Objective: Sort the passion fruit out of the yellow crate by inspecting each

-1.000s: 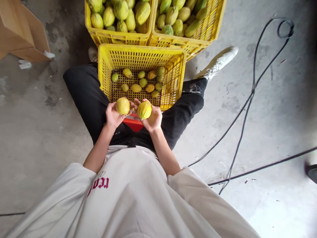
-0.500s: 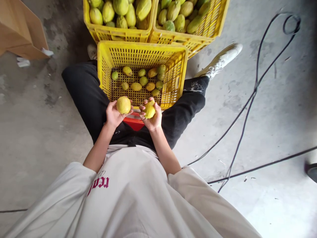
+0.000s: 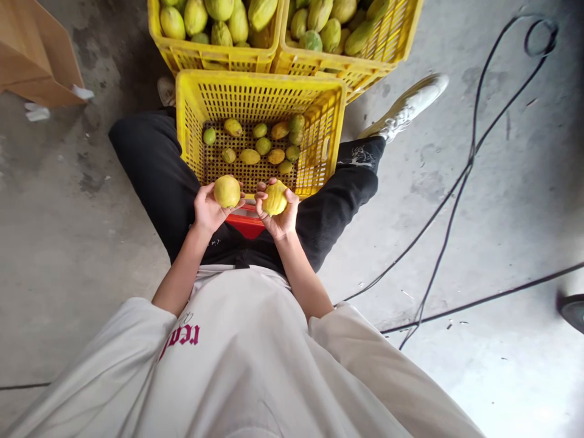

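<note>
My left hand (image 3: 210, 210), palm up, is closed round a smooth yellow papaya (image 3: 227, 191). Beside it, my right hand (image 3: 279, 220) grips a second papaya (image 3: 275, 198), yellow with lengthwise ridges. Both hands are apart from each other, over my lap at the near rim of a yellow plastic crate (image 3: 260, 78). Several smaller fruits, yellow and green, lie loose on the crate's slotted floor, among them a yellow one (image 3: 249, 157) and a green one (image 3: 209, 135).
Behind the near crate stand two more yellow crates, left (image 3: 214, 56) and right (image 3: 337, 66), heaped with green-yellow papayas. Something red (image 3: 246, 226) shows between my legs. Black cable (image 3: 471, 159) loops over the concrete floor at right. A cardboard box (image 3: 41, 55) stands far left.
The papaya in my right hand has turned, showing more of its ridged side. My left hand holds its papaya almost as before. The view has shifted slightly.
</note>
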The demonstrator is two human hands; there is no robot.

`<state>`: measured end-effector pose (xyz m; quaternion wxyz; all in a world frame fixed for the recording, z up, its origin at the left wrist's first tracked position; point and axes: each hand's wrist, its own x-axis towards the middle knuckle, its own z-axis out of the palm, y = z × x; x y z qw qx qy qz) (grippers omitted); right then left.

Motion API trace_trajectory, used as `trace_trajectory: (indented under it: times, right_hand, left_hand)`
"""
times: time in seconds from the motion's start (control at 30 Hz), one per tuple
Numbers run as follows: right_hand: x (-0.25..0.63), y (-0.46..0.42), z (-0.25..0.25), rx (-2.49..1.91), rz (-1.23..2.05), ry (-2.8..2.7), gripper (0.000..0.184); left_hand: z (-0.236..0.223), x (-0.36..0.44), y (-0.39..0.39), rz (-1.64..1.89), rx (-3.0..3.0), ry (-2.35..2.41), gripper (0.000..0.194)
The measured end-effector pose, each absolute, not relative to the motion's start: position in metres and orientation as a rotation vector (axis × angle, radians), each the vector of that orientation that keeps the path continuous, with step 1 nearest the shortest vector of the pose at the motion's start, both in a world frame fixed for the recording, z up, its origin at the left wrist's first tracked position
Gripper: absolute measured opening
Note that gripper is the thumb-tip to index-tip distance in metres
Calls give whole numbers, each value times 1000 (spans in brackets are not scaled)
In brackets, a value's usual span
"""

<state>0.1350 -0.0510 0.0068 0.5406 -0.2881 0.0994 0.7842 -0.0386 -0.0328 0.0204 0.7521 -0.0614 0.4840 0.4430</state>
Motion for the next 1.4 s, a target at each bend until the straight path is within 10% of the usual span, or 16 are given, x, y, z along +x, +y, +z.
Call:
trace_trajectory:
  times: [1.4]
  right_hand:
    - [130, -52, 10, -662, 1891, 206, 36]
  left_hand:
    - [21, -34, -32, 994, -123, 1075, 43]
